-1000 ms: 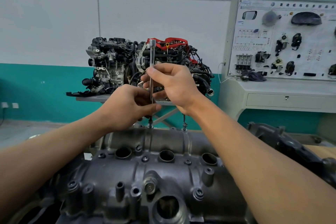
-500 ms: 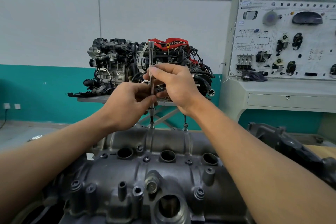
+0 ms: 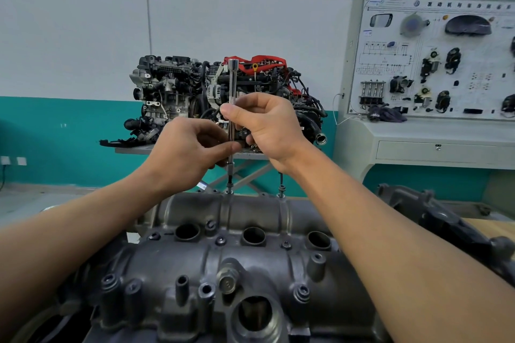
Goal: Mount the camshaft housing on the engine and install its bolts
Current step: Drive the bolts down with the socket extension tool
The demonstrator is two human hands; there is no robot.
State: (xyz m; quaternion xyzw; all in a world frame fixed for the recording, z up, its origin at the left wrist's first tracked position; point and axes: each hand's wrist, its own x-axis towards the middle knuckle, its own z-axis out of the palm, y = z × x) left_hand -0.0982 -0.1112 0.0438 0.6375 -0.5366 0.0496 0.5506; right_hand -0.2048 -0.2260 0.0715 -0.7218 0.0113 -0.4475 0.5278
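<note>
Keep the extension bar (image 3: 232, 97) upright over the bolt (image 3: 229, 185) at the 12 o'clock edge of the camshaft housing (image 3: 223, 259), already seated on the engine. Right hand (image 3: 267, 125) pinching the bar high, left hand (image 3: 189, 153) pinching it low: spin gently, no side force. Second bolt (image 3: 281, 189) at 1 o'clock not yet driven in.

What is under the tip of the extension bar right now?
The extension bar stands on a bolt at the camshaft housing far edge. The bolt stands proud; its thread and hole are hidden by the housing.
</note>
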